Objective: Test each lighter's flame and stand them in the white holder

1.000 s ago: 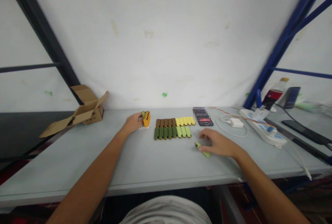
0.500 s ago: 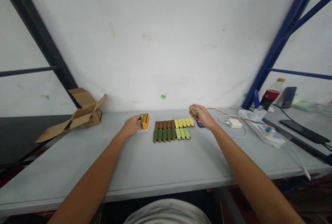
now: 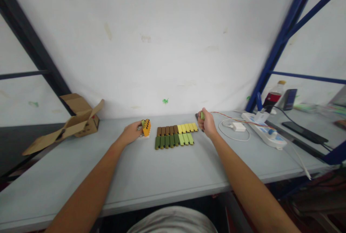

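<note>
My left hand (image 3: 131, 132) is closed around the left side of a white tray (image 3: 143, 137) on the table. A slanted stack of small orange pieces (image 3: 146, 128) with dark ends stands in it, and a bit of green shows by the fingertips. My right hand (image 3: 207, 123), raised beyond the right end of the rows, is closed on a light green piece (image 3: 202, 115). Between the hands lie two rows of small flat pieces: brown pieces (image 3: 167, 130) and yellow pieces (image 3: 187, 128) behind, dark green pieces (image 3: 167, 142) and light green pieces (image 3: 186, 139) in front.
An opened cardboard box (image 3: 83, 119) sits at the left back. On the right are a white charger (image 3: 239, 127) with a looped cable, a power strip (image 3: 266, 134), a drink bottle (image 3: 273, 96) and a black phone-like slab (image 3: 305, 132). A dark object (image 3: 197, 116) lies behind my right hand.
The view has shifted slightly, moving the scene left. My right hand has turned more upright with the light green piece still in it. My left hand stays at the tray.
</note>
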A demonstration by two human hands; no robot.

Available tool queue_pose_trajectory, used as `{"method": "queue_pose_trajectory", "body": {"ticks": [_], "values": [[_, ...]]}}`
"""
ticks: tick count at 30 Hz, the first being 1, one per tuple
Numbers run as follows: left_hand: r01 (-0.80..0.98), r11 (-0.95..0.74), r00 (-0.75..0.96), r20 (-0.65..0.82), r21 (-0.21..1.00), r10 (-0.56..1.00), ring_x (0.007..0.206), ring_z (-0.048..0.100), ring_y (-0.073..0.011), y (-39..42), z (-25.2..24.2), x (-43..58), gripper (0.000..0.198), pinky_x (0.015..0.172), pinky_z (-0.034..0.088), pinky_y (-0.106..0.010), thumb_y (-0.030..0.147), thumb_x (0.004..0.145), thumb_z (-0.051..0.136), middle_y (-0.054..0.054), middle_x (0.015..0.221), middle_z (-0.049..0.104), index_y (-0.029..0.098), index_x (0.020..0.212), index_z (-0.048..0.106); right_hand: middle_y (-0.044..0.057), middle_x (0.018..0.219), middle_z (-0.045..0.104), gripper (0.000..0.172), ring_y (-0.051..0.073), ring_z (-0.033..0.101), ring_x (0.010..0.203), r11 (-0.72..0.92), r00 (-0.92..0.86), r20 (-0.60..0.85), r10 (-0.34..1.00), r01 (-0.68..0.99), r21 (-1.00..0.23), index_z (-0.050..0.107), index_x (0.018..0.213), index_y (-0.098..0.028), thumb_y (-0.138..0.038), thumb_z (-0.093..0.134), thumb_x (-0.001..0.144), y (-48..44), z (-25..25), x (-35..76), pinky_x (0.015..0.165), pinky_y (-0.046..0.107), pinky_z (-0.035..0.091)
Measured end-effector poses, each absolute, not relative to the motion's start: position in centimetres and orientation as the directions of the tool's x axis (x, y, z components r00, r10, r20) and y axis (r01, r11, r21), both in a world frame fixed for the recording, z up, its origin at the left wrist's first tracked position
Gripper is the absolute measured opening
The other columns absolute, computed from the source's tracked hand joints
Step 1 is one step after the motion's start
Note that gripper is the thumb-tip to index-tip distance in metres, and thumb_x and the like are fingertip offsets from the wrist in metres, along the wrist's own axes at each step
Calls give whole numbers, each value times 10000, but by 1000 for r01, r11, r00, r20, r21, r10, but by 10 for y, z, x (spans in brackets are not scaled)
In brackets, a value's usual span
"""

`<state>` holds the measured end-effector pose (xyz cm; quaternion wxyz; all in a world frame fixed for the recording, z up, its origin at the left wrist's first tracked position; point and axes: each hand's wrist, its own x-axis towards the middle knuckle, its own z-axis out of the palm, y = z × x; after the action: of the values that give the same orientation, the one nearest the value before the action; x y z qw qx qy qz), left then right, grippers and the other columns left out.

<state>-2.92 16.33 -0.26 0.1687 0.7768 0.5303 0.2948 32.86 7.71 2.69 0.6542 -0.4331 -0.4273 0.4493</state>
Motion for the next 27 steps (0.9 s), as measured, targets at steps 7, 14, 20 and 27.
{"method": "queue_pose_trajectory", "body": {"ticks": [7, 14, 20, 27], "values": [[722, -394, 276, 286, 569, 918, 1076, 663, -295, 165, -4, -32, 408, 855, 524, -308, 312, 674, 587, -13, 1095, 759, 244, 1049, 733, -138, 454, 273, 326, 66, 180, 334, 263, 144, 243, 959, -139, -955, 327, 813, -270, -536, 513, 792, 69, 31, 323, 339, 169, 113], [730, -422, 307, 295, 537, 905, 1060, 673, -294, 170, -9, -34, 427, 872, 521, -322, 301, 682, 577, -21, 1126, 750, 235, 1077, 724, -137, 452, 225, 295, 72, 128, 339, 104, 27, 100, 995, -206, -973, 291, 824, -275, -542, 408, 778, 68, 36, 320, 366, 173, 67], [752, -435, 339, 276, 495, 900, 1113, 656, -286, 171, -11, -35, 458, 956, 482, -343, 299, 720, 537, -40, 1205, 721, 237, 1145, 698, -126, 521, 277, 272, 69, 245, 355, 266, 113, 256, 960, -85, -960, 322, 831, -269, -455, 514, 783, 60, 37, 310, 364, 174, 132], [737, -419, 315, 279, 530, 907, 1106, 658, -291, 173, -13, -36, 456, 930, 503, -336, 310, 702, 580, -28, 1186, 731, 241, 1134, 708, -122, 522, 285, 187, 78, 225, 370, 292, 73, 284, 956, -146, -945, 308, 864, -272, -380, 434, 777, 57, 37, 312, 370, 171, 133]]}}
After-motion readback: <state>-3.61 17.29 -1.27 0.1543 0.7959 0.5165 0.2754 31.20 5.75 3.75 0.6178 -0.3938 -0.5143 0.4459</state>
